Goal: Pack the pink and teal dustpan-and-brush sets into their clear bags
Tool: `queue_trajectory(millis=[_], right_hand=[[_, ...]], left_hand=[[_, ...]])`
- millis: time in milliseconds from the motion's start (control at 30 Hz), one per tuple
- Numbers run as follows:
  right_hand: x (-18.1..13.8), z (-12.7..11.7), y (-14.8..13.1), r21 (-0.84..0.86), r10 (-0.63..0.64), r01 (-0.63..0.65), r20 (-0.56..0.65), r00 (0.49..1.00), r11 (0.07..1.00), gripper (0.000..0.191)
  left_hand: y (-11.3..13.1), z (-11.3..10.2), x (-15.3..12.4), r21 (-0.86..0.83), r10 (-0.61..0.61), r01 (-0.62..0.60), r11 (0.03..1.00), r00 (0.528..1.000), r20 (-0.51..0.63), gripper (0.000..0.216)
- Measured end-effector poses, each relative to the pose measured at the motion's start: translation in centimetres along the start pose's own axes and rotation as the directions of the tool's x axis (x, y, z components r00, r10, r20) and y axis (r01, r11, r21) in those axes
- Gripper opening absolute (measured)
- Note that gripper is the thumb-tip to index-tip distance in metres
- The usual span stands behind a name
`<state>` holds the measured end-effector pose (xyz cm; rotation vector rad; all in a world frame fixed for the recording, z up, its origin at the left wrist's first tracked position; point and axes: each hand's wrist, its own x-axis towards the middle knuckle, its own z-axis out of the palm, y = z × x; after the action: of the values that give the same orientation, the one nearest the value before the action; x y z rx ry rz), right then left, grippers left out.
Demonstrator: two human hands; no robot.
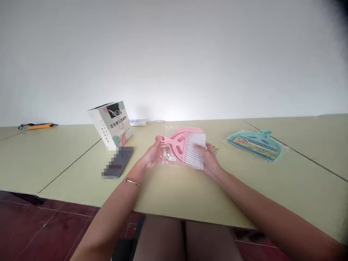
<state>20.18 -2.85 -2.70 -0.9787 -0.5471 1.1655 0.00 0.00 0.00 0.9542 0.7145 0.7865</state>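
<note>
A pink mini brush and dustpan set (pixel 181 143) in a clear plastic wrapper lies tilted above the pale green table (pixel 174 192), between both hands. My left hand (pixel 153 155) is closed round the pink handle end and the crumpled wrapper. My right hand (pixel 208 159) grips the far side of the set by the white bristles (pixel 195 151), fingers curled against them. A thin bangle sits on my left wrist.
A teal brush and dustpan set (pixel 255 144) in its wrapper lies to the right. A printed cardboard box (pixel 111 124) stands at the left, with a dark phone (pixel 118 161) in front of it. A white power strip (pixel 138 122) and an orange tool (pixel 38 126) lie by the wall.
</note>
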Motion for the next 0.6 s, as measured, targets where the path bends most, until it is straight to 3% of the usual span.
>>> queue_trajectory(millis=[167,300,433,600], right_hand=[[0.55,-0.27,0.74,-0.059,-0.232,0.231,0.0,0.973,0.971,0.049],[0.88,-0.46,0.93,-0.056,-0.321,0.325,0.073,0.944,0.944,0.045],[0.8,-0.41,0.58,-0.021,-0.132,0.136,0.14,0.981,0.99,0.032],[0.08,0.17,0.02,0.062,0.116,-0.115,-0.011,0.993,0.991,0.049]], left_hand=[[-0.07,0.03,0.47,0.091,0.133,-0.117,0.989,0.974,-0.186,0.045],[-0.03,-0.25,0.47,0.018,0.22,-0.226,0.974,0.922,-0.317,0.039],[0.08,-0.51,0.49,-0.03,0.263,-0.306,0.952,0.862,-0.434,0.041],[-0.02,-0.52,0.62,-0.035,0.316,-0.372,0.928,0.831,-0.459,0.049]])
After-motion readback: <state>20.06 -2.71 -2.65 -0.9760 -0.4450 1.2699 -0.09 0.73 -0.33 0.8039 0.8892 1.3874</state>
